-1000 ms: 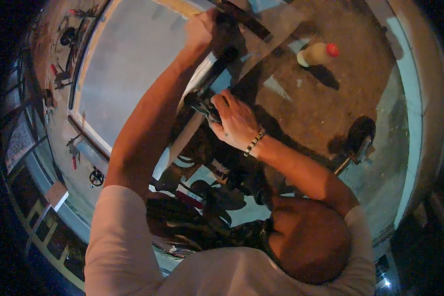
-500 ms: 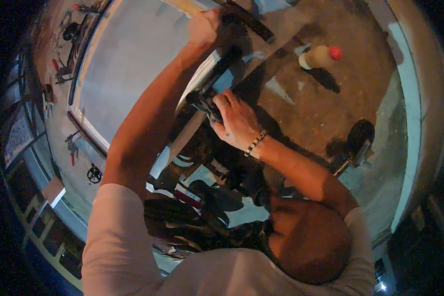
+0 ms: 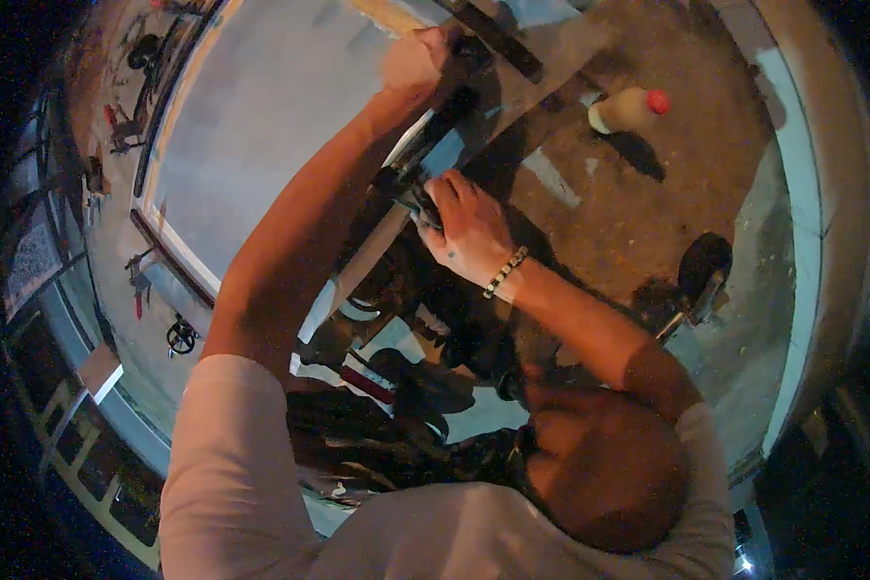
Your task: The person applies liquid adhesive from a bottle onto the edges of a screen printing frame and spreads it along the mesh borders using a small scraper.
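My left hand (image 3: 418, 63) is closed at the far edge of a large pale panel (image 3: 251, 116), its fingers round a dark, rounded part (image 3: 469, 53). Nearer to me, my right hand (image 3: 472, 230), with a beaded bracelet on the wrist, is wrapped round a dark tool part (image 3: 396, 186). A long dark bar (image 3: 442, 118) runs between the two hands beside the panel's right edge. Shadow hides what kind of tool it is and whether both dark parts belong to it. A narrow light strip (image 3: 372, 249) extends from the right hand toward me.
A bottle with a red cap (image 3: 628, 111) stands on the brown floor at right. Another dark bar (image 3: 493, 39) lies beyond my left hand. Clamps with red handles (image 3: 137, 285) and a small black handwheel (image 3: 181, 335) are along the panel's left side. A dark round object (image 3: 706, 266) is at right.
My left hand has shifted a little to the right and toward me, covering more of the pale edge beside the dark bar. My right hand keeps its hold, almost in place.
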A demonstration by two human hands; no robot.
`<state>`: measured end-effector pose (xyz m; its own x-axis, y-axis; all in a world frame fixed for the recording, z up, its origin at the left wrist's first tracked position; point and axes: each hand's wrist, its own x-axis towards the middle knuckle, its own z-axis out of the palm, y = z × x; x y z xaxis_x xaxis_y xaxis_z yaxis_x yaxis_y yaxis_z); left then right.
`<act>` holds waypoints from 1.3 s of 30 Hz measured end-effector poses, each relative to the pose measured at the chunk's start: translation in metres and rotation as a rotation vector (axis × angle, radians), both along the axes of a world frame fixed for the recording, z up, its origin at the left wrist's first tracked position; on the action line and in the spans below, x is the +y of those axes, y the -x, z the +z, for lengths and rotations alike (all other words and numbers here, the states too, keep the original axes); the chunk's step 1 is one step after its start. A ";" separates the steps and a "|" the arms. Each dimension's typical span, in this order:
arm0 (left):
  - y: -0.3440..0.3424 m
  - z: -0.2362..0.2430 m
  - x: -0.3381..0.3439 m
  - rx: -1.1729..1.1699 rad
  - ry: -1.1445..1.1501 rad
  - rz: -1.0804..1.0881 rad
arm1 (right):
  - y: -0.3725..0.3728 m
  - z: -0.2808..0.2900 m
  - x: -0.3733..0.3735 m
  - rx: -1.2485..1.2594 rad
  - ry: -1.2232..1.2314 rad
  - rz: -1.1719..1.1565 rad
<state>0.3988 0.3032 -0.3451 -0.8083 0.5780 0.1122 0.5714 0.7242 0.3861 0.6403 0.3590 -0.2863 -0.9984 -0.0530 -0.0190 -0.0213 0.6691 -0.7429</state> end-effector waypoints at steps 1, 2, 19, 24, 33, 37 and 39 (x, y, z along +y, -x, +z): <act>0.001 0.003 -0.005 0.051 -0.115 -0.036 | 0.000 0.001 -0.001 0.007 -0.001 -0.010; 0.005 0.010 -0.010 0.112 -0.230 -0.069 | 0.002 0.003 -0.001 0.024 -0.003 -0.015; -0.044 0.035 -0.047 -0.186 -0.058 0.011 | 0.001 0.001 -0.002 -0.070 -0.007 -0.022; -0.022 0.031 0.007 -0.126 -0.105 -0.016 | -0.001 -0.003 0.004 -0.054 -0.031 -0.020; 0.016 -0.032 -0.004 0.045 -0.162 -0.060 | -0.005 -0.013 0.004 0.047 0.060 -0.033; -0.004 -0.002 -0.036 -0.001 0.153 -0.071 | 0.003 -0.005 0.003 0.005 0.041 -0.015; -0.016 -0.004 -0.054 -0.017 -0.014 -0.092 | 0.002 -0.003 -0.001 -0.018 0.060 -0.010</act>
<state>0.4151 0.2495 -0.3487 -0.7537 0.6484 0.1073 0.6286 0.6635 0.4057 0.6386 0.3579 -0.2892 -0.9984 -0.0443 -0.0346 -0.0006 0.6239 -0.7815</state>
